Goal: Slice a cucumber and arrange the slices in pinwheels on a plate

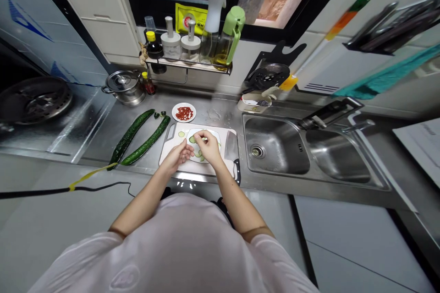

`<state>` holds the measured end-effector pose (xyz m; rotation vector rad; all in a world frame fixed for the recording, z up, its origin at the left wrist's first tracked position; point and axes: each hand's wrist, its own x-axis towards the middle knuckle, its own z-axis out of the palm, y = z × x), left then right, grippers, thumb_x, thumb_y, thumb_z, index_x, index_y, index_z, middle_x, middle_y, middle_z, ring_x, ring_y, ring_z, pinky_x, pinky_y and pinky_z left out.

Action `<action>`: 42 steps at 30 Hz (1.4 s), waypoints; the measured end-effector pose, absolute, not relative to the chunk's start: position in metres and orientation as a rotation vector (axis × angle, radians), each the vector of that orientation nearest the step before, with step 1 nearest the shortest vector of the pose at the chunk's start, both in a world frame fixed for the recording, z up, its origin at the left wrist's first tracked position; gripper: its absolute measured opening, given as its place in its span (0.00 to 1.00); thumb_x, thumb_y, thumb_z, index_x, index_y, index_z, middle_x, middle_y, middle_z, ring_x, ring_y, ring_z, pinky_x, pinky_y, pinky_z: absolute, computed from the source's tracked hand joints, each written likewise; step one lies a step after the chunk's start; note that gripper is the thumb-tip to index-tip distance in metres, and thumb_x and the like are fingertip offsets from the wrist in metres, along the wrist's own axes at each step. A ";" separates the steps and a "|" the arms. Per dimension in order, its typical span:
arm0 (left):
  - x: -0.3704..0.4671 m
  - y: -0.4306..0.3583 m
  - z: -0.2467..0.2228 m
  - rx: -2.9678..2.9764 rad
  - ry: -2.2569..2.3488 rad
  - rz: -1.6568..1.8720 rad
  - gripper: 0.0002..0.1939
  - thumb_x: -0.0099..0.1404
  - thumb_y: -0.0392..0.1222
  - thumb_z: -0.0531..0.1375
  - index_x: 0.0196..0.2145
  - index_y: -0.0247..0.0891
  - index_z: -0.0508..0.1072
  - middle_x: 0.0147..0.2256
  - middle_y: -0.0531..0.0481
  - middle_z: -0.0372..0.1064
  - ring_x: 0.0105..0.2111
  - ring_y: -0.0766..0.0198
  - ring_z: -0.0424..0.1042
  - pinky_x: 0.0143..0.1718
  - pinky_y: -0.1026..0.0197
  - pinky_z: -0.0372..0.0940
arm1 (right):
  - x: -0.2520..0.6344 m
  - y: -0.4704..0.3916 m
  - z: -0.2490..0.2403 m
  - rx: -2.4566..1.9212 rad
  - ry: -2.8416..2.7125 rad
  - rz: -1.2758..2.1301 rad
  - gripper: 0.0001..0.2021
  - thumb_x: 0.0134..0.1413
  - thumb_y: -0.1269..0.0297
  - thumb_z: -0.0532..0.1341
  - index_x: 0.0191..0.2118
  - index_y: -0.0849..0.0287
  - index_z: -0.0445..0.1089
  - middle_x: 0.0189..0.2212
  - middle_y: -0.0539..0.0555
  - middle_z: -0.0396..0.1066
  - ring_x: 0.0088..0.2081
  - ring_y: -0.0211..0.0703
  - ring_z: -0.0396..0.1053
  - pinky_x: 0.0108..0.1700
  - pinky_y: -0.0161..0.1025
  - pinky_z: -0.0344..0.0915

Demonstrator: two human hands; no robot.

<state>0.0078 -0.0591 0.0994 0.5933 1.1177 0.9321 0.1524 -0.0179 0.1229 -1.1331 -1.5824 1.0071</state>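
Note:
A white plate [216, 136] with several cucumber slices rests on the pale cutting board [167, 149]. Over the plate, my right hand [209, 145] pinches a thin cucumber slice [191, 139] between thumb and fingertips. My left hand [178, 155] is beside the plate's left edge, palm turned inward, fingers loosely curled and apart, with nothing visible in it. One loose slice [181, 134] lies on the board's upper left. On the board's right side is a wide-bladed knife [231, 146], its black handle pointing toward me.
Two whole cucumbers [132, 133] and cut ends lie left of the board. Behind it is a small dish [184, 112] of chopped red pieces. A double sink [278, 144] is on the right; a lidded pot [125, 88] stands back left, below a bottle rack [192, 65].

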 end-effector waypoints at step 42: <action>0.004 -0.034 0.124 1.094 1.248 1.386 0.20 0.46 0.41 0.70 0.38 0.37 0.71 0.29 0.53 0.71 0.29 0.69 0.69 0.32 0.66 0.59 | 0.154 -0.017 0.113 -1.117 -1.623 1.024 0.12 0.56 0.54 0.57 0.32 0.57 0.71 0.29 0.50 0.71 0.32 0.39 0.67 0.35 0.37 0.65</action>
